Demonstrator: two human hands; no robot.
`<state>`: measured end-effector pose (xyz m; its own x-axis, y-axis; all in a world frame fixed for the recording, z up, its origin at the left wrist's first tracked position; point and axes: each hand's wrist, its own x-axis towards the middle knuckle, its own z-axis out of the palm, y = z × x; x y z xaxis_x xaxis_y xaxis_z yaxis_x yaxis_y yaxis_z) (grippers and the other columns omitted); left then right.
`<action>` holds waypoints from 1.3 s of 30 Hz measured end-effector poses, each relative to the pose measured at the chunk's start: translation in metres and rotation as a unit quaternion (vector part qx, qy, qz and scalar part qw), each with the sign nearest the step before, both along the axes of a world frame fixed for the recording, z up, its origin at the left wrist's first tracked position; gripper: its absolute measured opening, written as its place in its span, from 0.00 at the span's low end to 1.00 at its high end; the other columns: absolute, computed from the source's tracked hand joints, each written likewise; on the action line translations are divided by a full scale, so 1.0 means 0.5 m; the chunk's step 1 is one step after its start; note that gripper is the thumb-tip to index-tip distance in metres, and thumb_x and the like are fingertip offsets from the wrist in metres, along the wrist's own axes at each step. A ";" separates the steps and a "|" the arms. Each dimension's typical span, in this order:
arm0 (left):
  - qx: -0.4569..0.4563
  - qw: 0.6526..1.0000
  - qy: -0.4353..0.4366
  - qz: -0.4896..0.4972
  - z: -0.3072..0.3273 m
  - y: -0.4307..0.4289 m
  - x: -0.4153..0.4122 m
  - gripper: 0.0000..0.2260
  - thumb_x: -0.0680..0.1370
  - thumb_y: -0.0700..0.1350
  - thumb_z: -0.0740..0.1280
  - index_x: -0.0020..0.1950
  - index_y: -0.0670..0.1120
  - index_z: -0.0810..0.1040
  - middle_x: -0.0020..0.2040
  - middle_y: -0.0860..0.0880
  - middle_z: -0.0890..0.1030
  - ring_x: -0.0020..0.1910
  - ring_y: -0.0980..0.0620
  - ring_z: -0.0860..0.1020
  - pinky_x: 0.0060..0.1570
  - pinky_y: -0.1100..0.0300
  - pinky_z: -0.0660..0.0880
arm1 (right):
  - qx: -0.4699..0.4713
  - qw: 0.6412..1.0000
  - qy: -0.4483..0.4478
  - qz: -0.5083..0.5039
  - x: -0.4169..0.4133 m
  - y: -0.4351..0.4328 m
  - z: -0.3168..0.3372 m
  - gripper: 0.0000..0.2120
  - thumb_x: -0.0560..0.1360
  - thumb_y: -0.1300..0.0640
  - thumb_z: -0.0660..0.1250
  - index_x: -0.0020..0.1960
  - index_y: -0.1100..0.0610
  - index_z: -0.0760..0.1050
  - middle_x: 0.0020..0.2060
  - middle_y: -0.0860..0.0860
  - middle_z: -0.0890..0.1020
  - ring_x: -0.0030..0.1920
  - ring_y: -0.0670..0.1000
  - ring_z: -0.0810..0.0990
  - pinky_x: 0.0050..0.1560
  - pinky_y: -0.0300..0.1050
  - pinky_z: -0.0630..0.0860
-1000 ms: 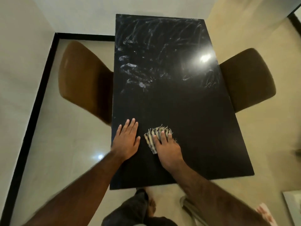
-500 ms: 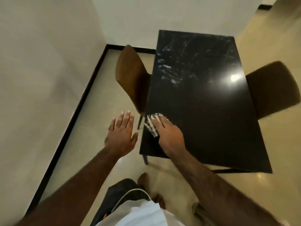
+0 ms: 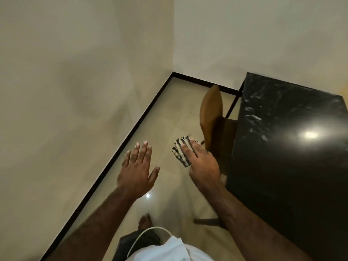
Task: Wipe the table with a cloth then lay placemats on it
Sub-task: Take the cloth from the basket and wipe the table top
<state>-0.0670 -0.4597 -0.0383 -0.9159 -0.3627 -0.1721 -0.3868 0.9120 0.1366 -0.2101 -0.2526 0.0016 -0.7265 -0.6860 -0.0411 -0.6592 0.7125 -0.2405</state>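
A black glossy table (image 3: 293,153) fills the right side, with pale wipe streaks on its far half. My right hand (image 3: 201,161) holds a small black-and-white striped cloth (image 3: 179,151) in the air, left of the table's edge and over the floor. The fingers lie flat on top of the cloth. To the left, my left hand (image 3: 138,170) hovers above the floor with fingers spread and nothing in it. No placemats are in view.
A brown chair (image 3: 211,119) is tucked against the table's left side, just behind my right hand. Beige walls meet in a corner at the upper middle, with a black skirting line (image 3: 120,149) along the tiled floor. My bare foot (image 3: 144,221) shows below.
The view has swung left, so the table now sits at the right. My right hand slid the cloth off the table's left edge. My left hand left the tabletop and hangs over the floor.
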 end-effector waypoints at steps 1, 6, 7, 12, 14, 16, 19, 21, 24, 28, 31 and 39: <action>0.002 1.000 -0.008 -0.003 0.008 -0.033 -0.003 0.42 0.81 0.71 0.35 0.91 0.48 0.37 0.90 0.47 0.34 0.89 0.45 0.32 0.88 0.43 0.38 | 0.000 1.000 -0.005 -0.005 -0.008 -0.035 0.003 0.39 0.79 0.65 0.74 0.86 0.49 0.66 0.85 0.57 0.68 0.84 0.62 0.69 0.76 0.65 0.76; -0.008 1.000 -0.009 -0.019 0.027 -0.215 -0.066 0.43 0.80 0.71 0.32 0.90 0.49 0.34 0.89 0.48 0.31 0.89 0.45 0.31 0.88 0.44 0.38 | 0.000 0.999 -0.027 -0.042 -0.059 -0.216 0.008 0.43 0.72 0.68 0.76 0.84 0.48 0.69 0.83 0.57 0.71 0.81 0.63 0.73 0.72 0.66 0.79; -0.007 1.000 -0.013 -0.024 0.024 -0.249 -0.085 0.43 0.80 0.70 0.32 0.90 0.49 0.33 0.89 0.48 0.31 0.88 0.45 0.31 0.88 0.44 0.38 | 0.003 0.999 -0.028 -0.046 -0.074 -0.249 0.006 0.43 0.73 0.68 0.76 0.85 0.48 0.69 0.84 0.56 0.70 0.82 0.62 0.72 0.73 0.66 0.79; 0.008 0.999 0.005 -0.034 0.019 -0.376 -0.233 0.40 0.86 0.69 0.42 0.90 0.49 0.33 0.89 0.48 0.30 0.88 0.45 0.30 0.88 0.43 0.37 | 0.014 0.996 -0.043 -0.074 -0.184 -0.377 0.000 0.48 0.66 0.65 0.84 0.82 0.47 0.73 0.80 0.55 0.76 0.76 0.61 0.79 0.63 0.65 0.84; 0.006 0.999 0.012 -0.051 -0.001 -0.409 -0.302 0.39 0.87 0.69 0.44 0.89 0.49 0.32 0.89 0.48 0.29 0.88 0.45 0.30 0.88 0.44 0.37 | 0.006 0.995 -0.057 -0.081 -0.247 -0.413 -0.015 0.51 0.62 0.66 0.86 0.81 0.48 0.74 0.79 0.55 0.77 0.75 0.60 0.80 0.61 0.63 0.85; 0.003 0.997 0.037 -0.061 -0.017 -0.444 -0.378 0.39 0.87 0.69 0.44 0.90 0.49 0.37 0.90 0.48 0.34 0.89 0.45 0.34 0.87 0.45 0.38 | 0.000 0.996 -0.043 -0.083 -0.313 -0.447 -0.025 0.52 0.61 0.65 0.87 0.82 0.47 0.73 0.80 0.55 0.76 0.76 0.60 0.80 0.62 0.61 0.85; 0.000 0.997 0.036 -0.072 -0.030 -0.496 -0.512 0.39 0.87 0.69 0.45 0.91 0.49 0.39 0.90 0.49 0.36 0.89 0.45 0.34 0.85 0.45 0.37 | -0.005 0.995 -0.042 -0.094 -0.442 -0.499 -0.032 0.53 0.61 0.64 0.86 0.83 0.47 0.71 0.80 0.54 0.76 0.76 0.59 0.80 0.64 0.61 0.85; -0.004 0.996 0.033 -0.078 -0.025 -0.529 -0.598 0.39 0.87 0.69 0.48 0.91 0.48 0.42 0.91 0.49 0.38 0.90 0.44 0.39 0.84 0.45 0.39 | -0.003 0.994 -0.037 -0.098 -0.526 -0.527 -0.034 0.53 0.60 0.65 0.86 0.82 0.47 0.73 0.79 0.54 0.78 0.74 0.59 0.82 0.62 0.60 0.85; -0.048 0.992 0.064 -0.098 -0.016 -0.577 -0.735 0.38 0.86 0.67 0.55 0.90 0.45 0.60 0.90 0.45 0.58 0.89 0.41 0.59 0.82 0.45 0.51 | 0.002 0.994 -0.023 -0.106 -0.658 -0.563 -0.028 0.53 0.56 0.65 0.88 0.79 0.47 0.77 0.76 0.54 0.81 0.71 0.58 0.84 0.57 0.57 0.86; -0.063 0.988 0.089 -0.109 -0.009 -0.635 -0.906 0.38 0.85 0.67 0.59 0.88 0.45 0.66 0.89 0.45 0.63 0.87 0.41 0.64 0.82 0.49 0.47 | 0.018 0.990 -0.015 -0.136 -0.807 -0.602 -0.026 0.55 0.50 0.62 0.91 0.76 0.46 0.80 0.73 0.53 0.83 0.66 0.57 0.87 0.53 0.56 0.88; -0.066 0.984 0.092 -0.138 -0.017 -0.676 -1.045 0.38 0.84 0.67 0.61 0.88 0.45 0.66 0.89 0.45 0.63 0.86 0.41 0.65 0.82 0.48 0.46 | 0.041 0.988 -0.015 -0.151 -0.913 -0.624 -0.029 0.54 0.52 0.62 0.89 0.77 0.45 0.79 0.75 0.52 0.82 0.66 0.55 0.87 0.53 0.54 0.88; -0.044 0.953 0.105 -0.281 -0.034 -0.763 -1.439 0.37 0.84 0.66 0.61 0.86 0.44 0.69 0.88 0.44 0.66 0.86 0.40 0.66 0.83 0.48 0.46 | -0.015 0.964 0.000 -0.265 -1.176 -0.678 -0.020 0.54 0.64 0.64 0.82 0.85 0.41 0.65 0.86 0.48 0.66 0.81 0.54 0.74 0.71 0.57 0.80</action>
